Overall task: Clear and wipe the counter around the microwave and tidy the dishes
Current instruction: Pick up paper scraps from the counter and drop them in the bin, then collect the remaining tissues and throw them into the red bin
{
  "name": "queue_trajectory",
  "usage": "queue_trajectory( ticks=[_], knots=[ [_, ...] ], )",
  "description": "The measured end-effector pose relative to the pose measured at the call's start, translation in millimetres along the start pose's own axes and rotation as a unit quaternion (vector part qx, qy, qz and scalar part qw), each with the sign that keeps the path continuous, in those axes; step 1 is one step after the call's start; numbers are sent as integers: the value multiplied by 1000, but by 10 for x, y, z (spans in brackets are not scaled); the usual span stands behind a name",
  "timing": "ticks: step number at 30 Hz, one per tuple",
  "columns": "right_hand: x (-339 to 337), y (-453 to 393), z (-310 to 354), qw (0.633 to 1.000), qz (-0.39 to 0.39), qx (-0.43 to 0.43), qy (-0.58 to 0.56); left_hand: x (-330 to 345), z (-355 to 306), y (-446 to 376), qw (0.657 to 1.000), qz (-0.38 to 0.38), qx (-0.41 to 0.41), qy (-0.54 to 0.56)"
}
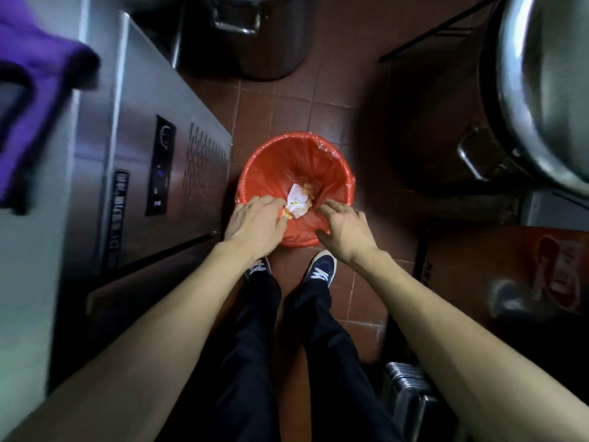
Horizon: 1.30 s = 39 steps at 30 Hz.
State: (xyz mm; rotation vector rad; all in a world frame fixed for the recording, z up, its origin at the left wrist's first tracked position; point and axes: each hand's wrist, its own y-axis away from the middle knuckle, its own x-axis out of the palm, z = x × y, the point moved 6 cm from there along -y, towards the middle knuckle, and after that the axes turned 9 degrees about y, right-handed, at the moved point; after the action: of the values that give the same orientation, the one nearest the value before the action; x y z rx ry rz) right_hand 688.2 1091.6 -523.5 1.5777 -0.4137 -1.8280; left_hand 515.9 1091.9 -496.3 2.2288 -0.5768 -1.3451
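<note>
I look straight down at a round red bin (331, 161) lined with a red bag, standing on the floor in front of my feet. A crumpled white paper (296, 204) with orange food scraps lies inside it. My left hand (255, 224) hovers over the bin's near left rim with its fingers curled, and an orange scrap (285, 214) sits pinched at the fingertips. My right hand (345, 231) hangs over the near right rim, fingers loosely spread and holding nothing.
A stainless steel counter unit (134, 148) with a control panel runs along the left, with a purple cloth (35, 74) on top. Large steel pots stand at the top (255, 33) and right (541, 90). A cardboard box (510, 275) sits at the right on the red-brown tiles.
</note>
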Motion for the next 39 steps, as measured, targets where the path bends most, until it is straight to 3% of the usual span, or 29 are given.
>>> queue_trajectory(
  ticks=[12,20,29,39],
  knots=[
    [-1621,1041,676,987,-127,-96,24,-1343,-670,1355,988,-152,-20,-6],
    [-2183,1583,1533,959,-169,-211,80,-1793,-492,2198,970,-238,-52,5],
    [-2203,2212,2637,922,-204,-314,99,-1974,158,3508,927,-351,-124,47],
    [-1387,3603,3806,866,-204,-436,133,-1292,829,5688,866,-438,-229,78]
  ],
)
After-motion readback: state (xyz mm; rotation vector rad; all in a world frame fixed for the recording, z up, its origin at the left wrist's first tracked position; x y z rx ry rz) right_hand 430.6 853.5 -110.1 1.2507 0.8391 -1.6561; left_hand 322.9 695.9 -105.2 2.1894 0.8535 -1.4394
